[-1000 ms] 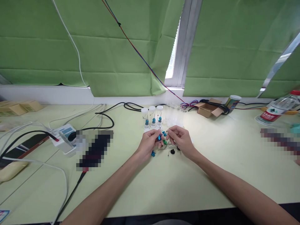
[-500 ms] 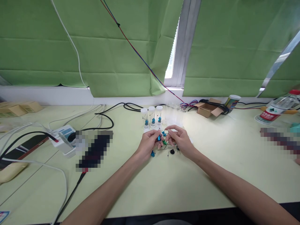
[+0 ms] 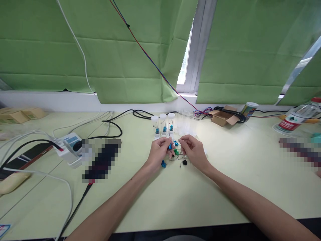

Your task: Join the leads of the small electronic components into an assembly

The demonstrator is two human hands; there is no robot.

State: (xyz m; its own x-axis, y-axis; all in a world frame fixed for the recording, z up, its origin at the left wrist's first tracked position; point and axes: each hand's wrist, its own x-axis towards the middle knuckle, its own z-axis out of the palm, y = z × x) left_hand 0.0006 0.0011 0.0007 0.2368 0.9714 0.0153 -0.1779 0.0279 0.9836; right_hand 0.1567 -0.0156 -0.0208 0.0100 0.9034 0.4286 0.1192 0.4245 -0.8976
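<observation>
A small blue part (image 3: pixel 170 146) sits pinched in the fingertips of the left hand (image 3: pixel 158 151), held just above the pale green table (image 3: pixel 175 197) near its middle. Far to the left lies a white power strip (image 3: pixel 67 146) with a black cable plugged in. Just below the left hand another blue piece (image 3: pixel 163 164) rests on the table. Behind the hands stand three capped clear tubes (image 3: pixel 163 125), each with a blue piece inside. The right hand (image 3: pixel 194 152) faces the left, its thumb and forefinger closed near the blue part; what they grip is too small to tell. Green pieces (image 3: pixel 176 152) lie between the hands, a black piece (image 3: pixel 185 162) just below the right hand. A cardboard box (image 3: pixel 222 117) and a water bottle (image 3: pixel 298 117) stand further right.
</observation>
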